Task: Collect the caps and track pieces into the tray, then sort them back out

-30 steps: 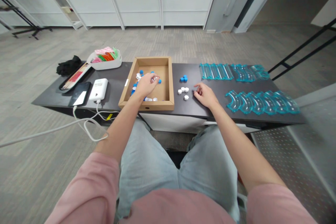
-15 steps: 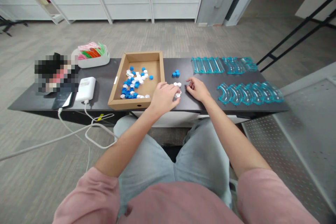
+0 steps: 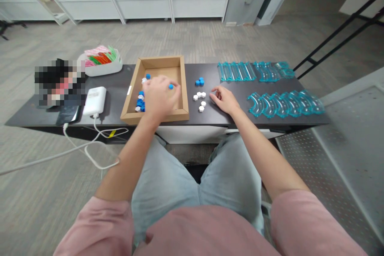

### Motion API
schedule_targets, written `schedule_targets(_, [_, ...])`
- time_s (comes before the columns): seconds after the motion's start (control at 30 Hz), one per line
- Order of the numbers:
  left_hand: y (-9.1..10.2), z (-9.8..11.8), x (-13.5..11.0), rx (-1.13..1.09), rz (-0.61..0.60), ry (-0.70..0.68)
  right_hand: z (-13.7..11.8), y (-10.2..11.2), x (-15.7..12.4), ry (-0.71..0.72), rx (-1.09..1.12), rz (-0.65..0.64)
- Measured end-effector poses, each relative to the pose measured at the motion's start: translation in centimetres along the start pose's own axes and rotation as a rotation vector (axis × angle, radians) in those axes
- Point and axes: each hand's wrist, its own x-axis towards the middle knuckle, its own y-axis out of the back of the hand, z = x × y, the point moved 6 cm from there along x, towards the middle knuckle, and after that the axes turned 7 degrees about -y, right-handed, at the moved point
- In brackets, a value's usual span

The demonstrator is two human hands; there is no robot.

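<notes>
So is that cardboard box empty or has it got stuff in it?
Not empty. The open-topped cardboard box holds blue and white pieces, with the left hand over them.

The left hand is blurry and hides many small pieces in the box. A blurred patch covers the table's left end.

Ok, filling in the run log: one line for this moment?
left hand: over cardboard tray | right hand: on table, beside white hex pieces
</notes>
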Motion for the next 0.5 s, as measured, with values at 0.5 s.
schedule_targets(0.5, [4.6, -20.1, -0.8, -0.130, -0.020, 0.630, -4.4, 1.1, -5.3, 0.294, 0.029, -0.150])
